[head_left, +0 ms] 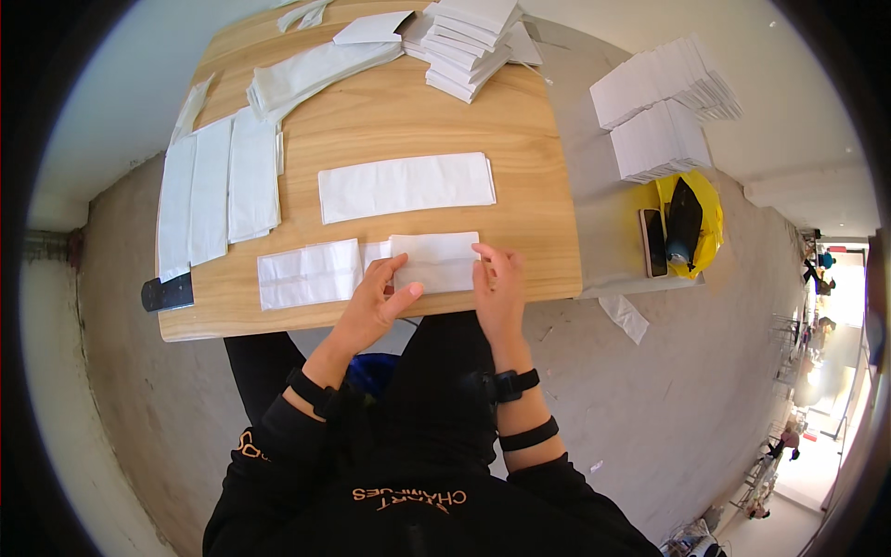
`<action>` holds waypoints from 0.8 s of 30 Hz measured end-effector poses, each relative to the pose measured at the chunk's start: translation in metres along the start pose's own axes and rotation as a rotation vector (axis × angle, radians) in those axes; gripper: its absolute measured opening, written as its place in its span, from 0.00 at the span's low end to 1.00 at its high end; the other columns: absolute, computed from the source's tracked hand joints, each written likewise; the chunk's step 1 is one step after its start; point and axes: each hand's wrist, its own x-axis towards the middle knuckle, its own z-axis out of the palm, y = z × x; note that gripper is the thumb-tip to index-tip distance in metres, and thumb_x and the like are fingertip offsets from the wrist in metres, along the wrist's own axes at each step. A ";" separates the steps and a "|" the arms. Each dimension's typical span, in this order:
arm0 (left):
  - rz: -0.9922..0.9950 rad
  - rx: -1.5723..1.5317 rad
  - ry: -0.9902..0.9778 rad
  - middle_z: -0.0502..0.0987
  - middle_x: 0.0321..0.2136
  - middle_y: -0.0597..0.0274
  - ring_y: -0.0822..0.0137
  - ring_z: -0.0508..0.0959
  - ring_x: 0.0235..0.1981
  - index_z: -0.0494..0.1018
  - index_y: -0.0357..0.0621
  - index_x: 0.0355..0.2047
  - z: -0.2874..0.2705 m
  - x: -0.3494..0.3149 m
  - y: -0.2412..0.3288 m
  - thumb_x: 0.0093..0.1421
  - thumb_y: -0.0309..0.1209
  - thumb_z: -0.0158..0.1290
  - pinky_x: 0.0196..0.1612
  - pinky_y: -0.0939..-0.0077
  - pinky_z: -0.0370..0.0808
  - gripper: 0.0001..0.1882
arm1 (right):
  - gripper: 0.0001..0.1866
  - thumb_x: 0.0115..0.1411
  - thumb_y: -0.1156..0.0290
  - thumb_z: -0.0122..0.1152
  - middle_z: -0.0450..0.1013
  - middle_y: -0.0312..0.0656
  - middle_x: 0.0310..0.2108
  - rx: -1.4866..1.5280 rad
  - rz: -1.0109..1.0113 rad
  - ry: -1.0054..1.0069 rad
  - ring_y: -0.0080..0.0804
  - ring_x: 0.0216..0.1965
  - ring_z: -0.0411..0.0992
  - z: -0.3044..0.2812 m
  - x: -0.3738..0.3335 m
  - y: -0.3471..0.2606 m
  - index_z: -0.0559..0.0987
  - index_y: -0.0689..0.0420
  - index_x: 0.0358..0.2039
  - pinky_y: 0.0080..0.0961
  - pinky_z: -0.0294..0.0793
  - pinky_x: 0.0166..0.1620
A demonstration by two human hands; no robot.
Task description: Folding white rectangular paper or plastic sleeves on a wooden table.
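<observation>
Pale wood makes up the table [390, 121] on which the person works, and both hands sit at its near edge. A white paper bag [371, 267] lies flat along that edge, with its right part folded back over itself. The left hand [376, 302] pinches the lower left corner of the folded part between thumb and fingers, the thumb pointing right along the near edge. The right hand [497, 283] presses down on the right end of the same fold with its fingers bent and flat on the paper; it grips nothing.

Beyond the hands, near the middle of the table, a second flat white bag [406, 186] lies crosswise and well apart from the one being handled. Along the left edge several flat bags [218, 186] lie side by side, overlapping and hanging slightly past the edge. Toward the far left corner a loose heap of bags [316, 72] rests at an angle. At the far right corner stands a tall stack of folded white pieces [469, 46].

Right of the wooden table a grey surface [594, 213] carries two fanned stacks of white sheets [664, 111], a phone [652, 243] and a yellow bag [696, 218] holding a dark object. A dark flat object [167, 292] sticks out from the near left corner of the table.
</observation>
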 end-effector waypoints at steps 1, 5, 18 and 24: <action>-0.004 0.016 -0.002 0.67 0.48 0.52 0.66 0.68 0.39 0.63 0.29 0.59 0.000 0.000 0.000 0.58 0.52 0.55 0.47 0.75 0.68 0.40 | 0.14 0.56 0.77 0.58 0.68 0.47 0.41 -0.013 0.017 -0.014 0.44 0.41 0.71 -0.002 0.003 0.005 0.78 0.56 0.44 0.33 0.71 0.43; -0.015 0.058 -0.020 0.67 0.46 0.53 0.68 0.66 0.36 0.63 0.29 0.59 -0.002 0.000 -0.005 0.58 0.53 0.55 0.44 0.76 0.67 0.41 | 0.15 0.56 0.78 0.58 0.66 0.47 0.38 -0.019 -0.027 -0.098 0.42 0.36 0.70 -0.004 0.008 0.018 0.79 0.54 0.45 0.32 0.71 0.41; 0.392 0.705 0.270 0.62 0.57 0.44 0.47 0.64 0.57 0.64 0.38 0.57 0.016 -0.012 0.005 0.52 0.30 0.61 0.58 0.59 0.64 0.32 | 0.17 0.54 0.77 0.59 0.67 0.46 0.38 -0.073 0.013 -0.114 0.41 0.34 0.71 -0.001 0.008 0.024 0.79 0.51 0.45 0.34 0.72 0.39; 0.467 1.079 0.035 0.49 0.68 0.47 0.52 0.49 0.70 0.53 0.36 0.66 0.034 0.002 -0.012 0.49 0.49 0.62 0.68 0.53 0.50 0.50 | 0.18 0.54 0.78 0.59 0.67 0.47 0.38 -0.108 -0.016 -0.110 0.42 0.35 0.71 -0.001 0.008 0.022 0.79 0.53 0.46 0.34 0.72 0.39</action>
